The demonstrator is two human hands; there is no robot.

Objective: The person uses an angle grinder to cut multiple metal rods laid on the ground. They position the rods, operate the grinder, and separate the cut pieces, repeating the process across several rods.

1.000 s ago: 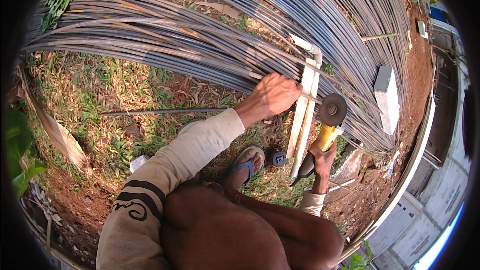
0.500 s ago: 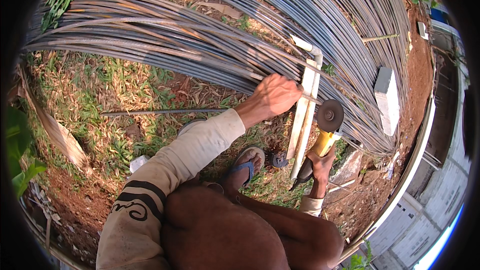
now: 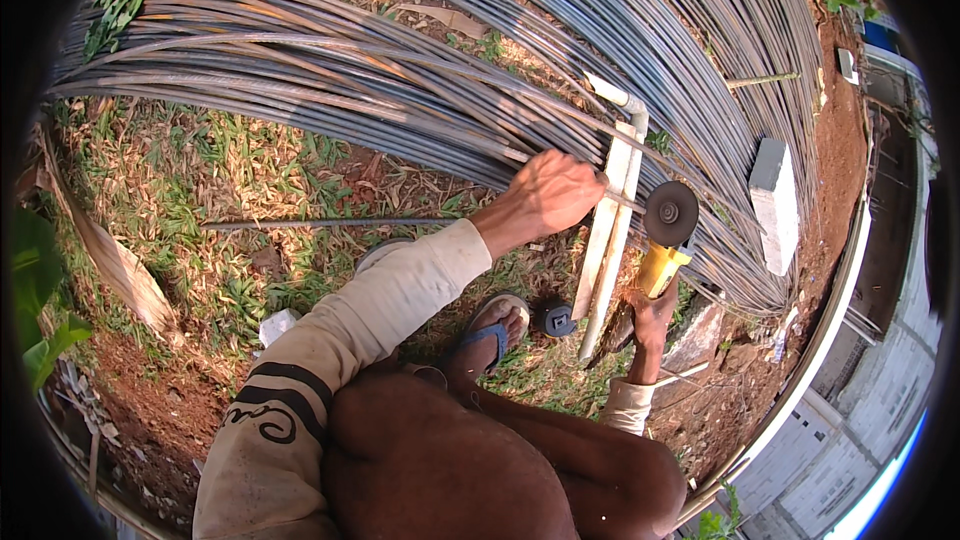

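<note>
My left hand [image 3: 555, 190] is closed in a fist round a steel rebar rod [image 3: 624, 201], whose short end sticks out to the right across pale wooden strips [image 3: 608, 215]. My right hand [image 3: 652, 318] is wrapped round the body of a yellow angle grinder [image 3: 659, 270], held upright below the rod. Its dark round disc [image 3: 671, 214] faces up, with its left edge at the rod's end. Whether disc and rod touch, I cannot tell. The grinder's rear part is mostly hidden by my hand.
Long bundles of rebar [image 3: 330, 65] curve across the far side. A grey-white block [image 3: 774, 205] stands on them at right. Beside the strips runs a pale pipe [image 3: 638, 115]. A black round object [image 3: 558, 318] lies near my sandalled foot [image 3: 500, 325]. A single rod [image 3: 320, 224] rests on the grass.
My right hand has shifted the grinder slightly up and to the right, turning it so that its dark rear end no longer shows. My left hand has hardly moved.
</note>
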